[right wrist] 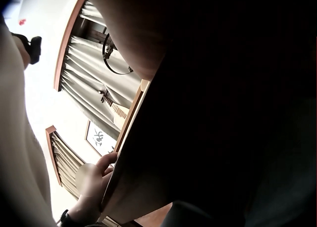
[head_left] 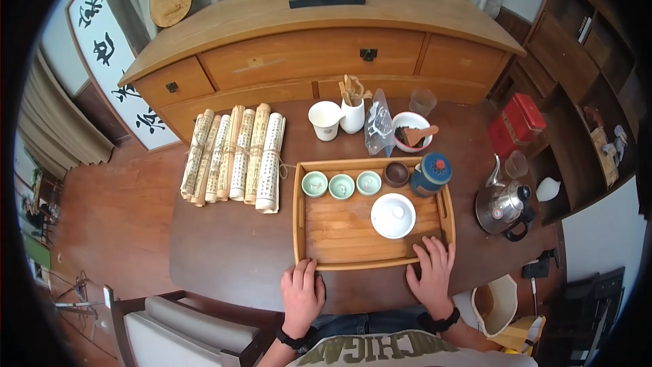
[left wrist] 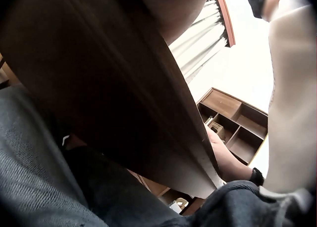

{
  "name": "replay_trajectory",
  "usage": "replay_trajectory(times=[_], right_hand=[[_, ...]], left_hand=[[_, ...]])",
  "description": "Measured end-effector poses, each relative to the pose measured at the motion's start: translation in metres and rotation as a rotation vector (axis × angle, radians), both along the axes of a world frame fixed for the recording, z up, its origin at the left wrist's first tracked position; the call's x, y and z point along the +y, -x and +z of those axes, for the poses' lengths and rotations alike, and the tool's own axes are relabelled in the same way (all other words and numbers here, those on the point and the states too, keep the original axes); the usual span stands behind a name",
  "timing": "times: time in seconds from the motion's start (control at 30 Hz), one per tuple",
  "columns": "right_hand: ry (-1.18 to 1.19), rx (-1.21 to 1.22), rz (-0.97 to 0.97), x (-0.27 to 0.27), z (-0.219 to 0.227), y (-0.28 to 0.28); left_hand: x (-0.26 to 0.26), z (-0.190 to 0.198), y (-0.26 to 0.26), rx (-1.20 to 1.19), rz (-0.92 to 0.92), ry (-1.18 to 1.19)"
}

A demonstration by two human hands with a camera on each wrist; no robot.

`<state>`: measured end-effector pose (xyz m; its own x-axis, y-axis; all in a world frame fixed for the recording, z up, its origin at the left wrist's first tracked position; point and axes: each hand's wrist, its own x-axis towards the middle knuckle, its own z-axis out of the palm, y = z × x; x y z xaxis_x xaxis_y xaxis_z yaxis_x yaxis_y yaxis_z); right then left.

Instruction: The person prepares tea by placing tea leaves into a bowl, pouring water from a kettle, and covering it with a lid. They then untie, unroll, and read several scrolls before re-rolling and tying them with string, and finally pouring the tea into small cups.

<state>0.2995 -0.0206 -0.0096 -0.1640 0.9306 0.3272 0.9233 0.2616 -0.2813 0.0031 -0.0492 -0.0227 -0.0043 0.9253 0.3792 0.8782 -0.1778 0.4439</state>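
In the head view my left hand [head_left: 303, 297] rests on the table's front edge, fingertips at the near left corner of the wooden tray [head_left: 353, 265]. My right hand [head_left: 432, 274] lies relaxed near the tray's right front corner, fingers over a dark flat piece [head_left: 415, 243]. Inside the tray stand a white lidded bowl [head_left: 393, 216], several pale green cups including one [head_left: 341, 187] in the middle, a small brown cup [head_left: 396, 174] and a blue canister [head_left: 432, 175]. Both wrist views show mostly the table's underside, with the opposite hand at its edge.
Tied paper scrolls [head_left: 239, 156] lie left of the tray. Behind it stand a white paper cup [head_left: 325, 121], a white vase of wooden tools [head_left: 352, 115], a plastic bag [head_left: 379, 126] and a bowl of dark leaves [head_left: 412, 132]. At the right are a steel kettle [head_left: 499, 205] and a red tin [head_left: 517, 124].
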Motion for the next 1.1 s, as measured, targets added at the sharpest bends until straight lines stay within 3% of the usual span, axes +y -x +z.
replay_trajectory(times=[0.4,0.67,0.8,1.1], right_hand=[[-0.033,0.057,0.016,0.009,-0.001,-0.006],[-0.009,0.087,-0.002,0.011,-0.001,-0.007],[0.021,0.004,-0.001,0.011,0.000,-0.005],[0.004,0.018,-0.007,0.012,-0.005,-0.006]], left_hand=[[-0.003,0.001,-0.004,0.045,0.039,0.025],[0.005,0.002,-0.016,0.175,-0.041,0.089],[0.012,-0.004,-0.031,0.194,-0.183,0.127],[0.016,0.001,-0.031,0.186,-0.218,0.109]])
